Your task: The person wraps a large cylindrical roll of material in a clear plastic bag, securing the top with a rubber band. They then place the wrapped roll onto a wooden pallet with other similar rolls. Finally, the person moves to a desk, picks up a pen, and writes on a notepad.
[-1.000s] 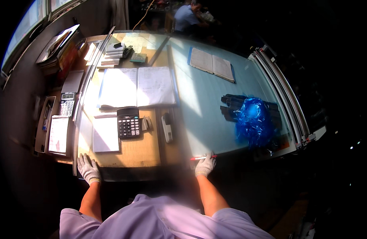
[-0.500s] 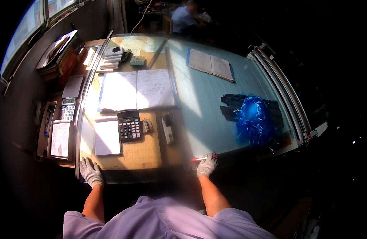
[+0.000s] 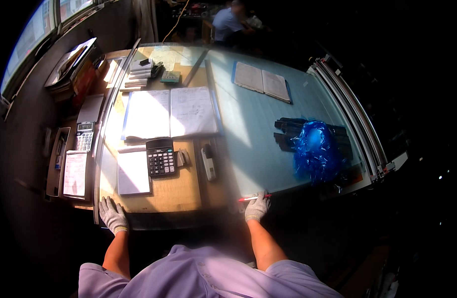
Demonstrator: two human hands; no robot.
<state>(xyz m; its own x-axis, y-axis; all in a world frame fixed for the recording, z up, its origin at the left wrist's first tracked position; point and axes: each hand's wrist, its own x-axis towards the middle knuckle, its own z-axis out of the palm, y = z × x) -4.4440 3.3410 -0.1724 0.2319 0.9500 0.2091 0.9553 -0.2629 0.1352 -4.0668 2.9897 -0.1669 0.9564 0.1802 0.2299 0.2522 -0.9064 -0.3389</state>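
My left hand (image 3: 112,214) wears a white knit glove and rests flat on the near left corner of the wooden desk (image 3: 174,193), holding nothing. My right hand (image 3: 257,206), also gloved, grips a red pen (image 3: 253,198) at the front edge of the pale blue board (image 3: 253,144). A black calculator (image 3: 160,157) lies on the desk between my hands, farther back, beside a white notepad (image 3: 133,172).
An open ledger (image 3: 170,113) lies behind the calculator. A blue plastic bag (image 3: 315,151) sits on black parts at the right. A second open notebook (image 3: 262,81) lies at the back. A grey calculator (image 3: 83,136) and trays stand left. Another person (image 3: 228,22) sits far behind.
Both hands stay put on the desk edge; the view has shifted slightly as my head moved.
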